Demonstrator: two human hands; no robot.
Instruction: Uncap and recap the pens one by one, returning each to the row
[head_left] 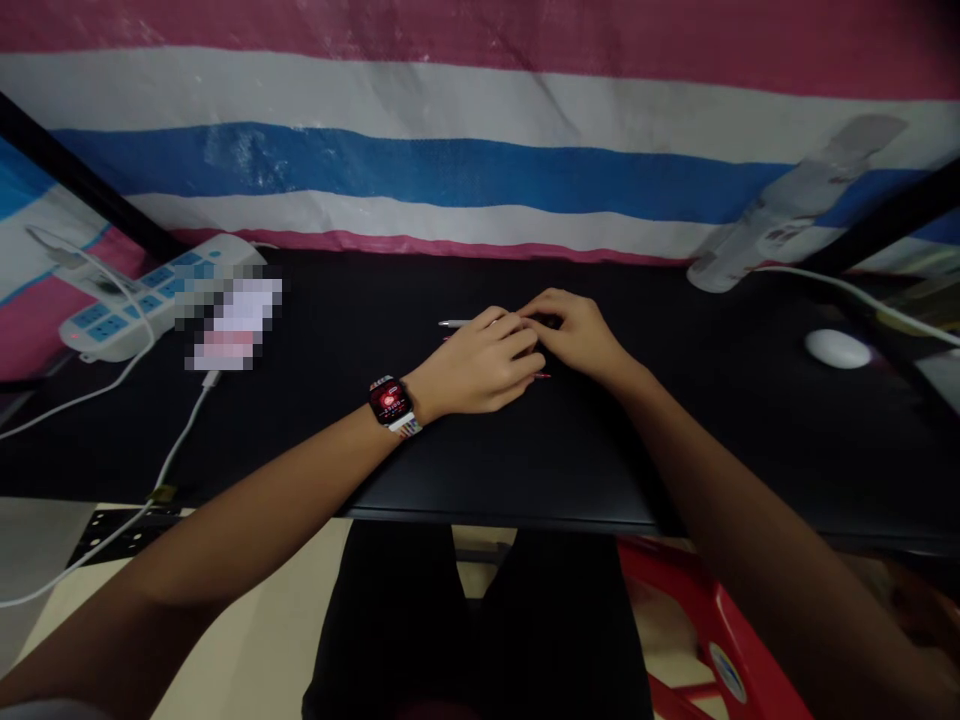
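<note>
A slim pen (454, 323) lies on the black desk (480, 460), only its pale tip showing left of the hands, a thin red end (541, 375) peeping out below them; the rest is hidden; the left hand (480, 365), a smartwatch (391, 404) on its wrist, rests curled over it and the right hand (574, 335) meets it fingertip to fingertip, though whether either truly grips the pen I cannot tell; a white power strip (142, 295) with cables sits far left; a white mouse (838, 348) and a toppled pale bottle (780, 215) lie well apart on the right; a red stool (705, 620) stands below the desk edge
</note>
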